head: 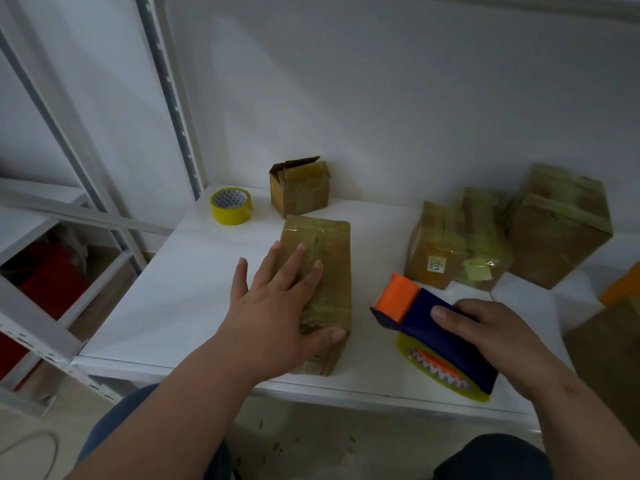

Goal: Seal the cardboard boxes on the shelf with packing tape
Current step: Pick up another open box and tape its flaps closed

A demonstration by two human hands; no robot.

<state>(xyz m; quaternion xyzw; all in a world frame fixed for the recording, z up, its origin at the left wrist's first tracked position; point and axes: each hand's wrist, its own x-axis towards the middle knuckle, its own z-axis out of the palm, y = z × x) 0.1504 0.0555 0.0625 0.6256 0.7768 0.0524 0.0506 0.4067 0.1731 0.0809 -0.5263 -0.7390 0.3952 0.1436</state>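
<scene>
Box (322,271) under left fingers (298,258), dispenser (433,334) under right fingers (446,315)

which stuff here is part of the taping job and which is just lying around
Job: long box under the left hand; tape dispenser in the right hand; small open box; taped boxes; yellow tape roll.
Lying about: red items on the lower rack.

The long brown cardboard box (320,271) is wrapped in glossy clear tape that wrinkles and catches the light — the small brown cardboard box (299,188) behind it looks the same. The navy and orange tape dispenser (433,327) is smooth matt plastic. The yellow tape roll (231,206) is shiny. The white shelf board (194,292) is smooth, painted metal by its look.
</scene>
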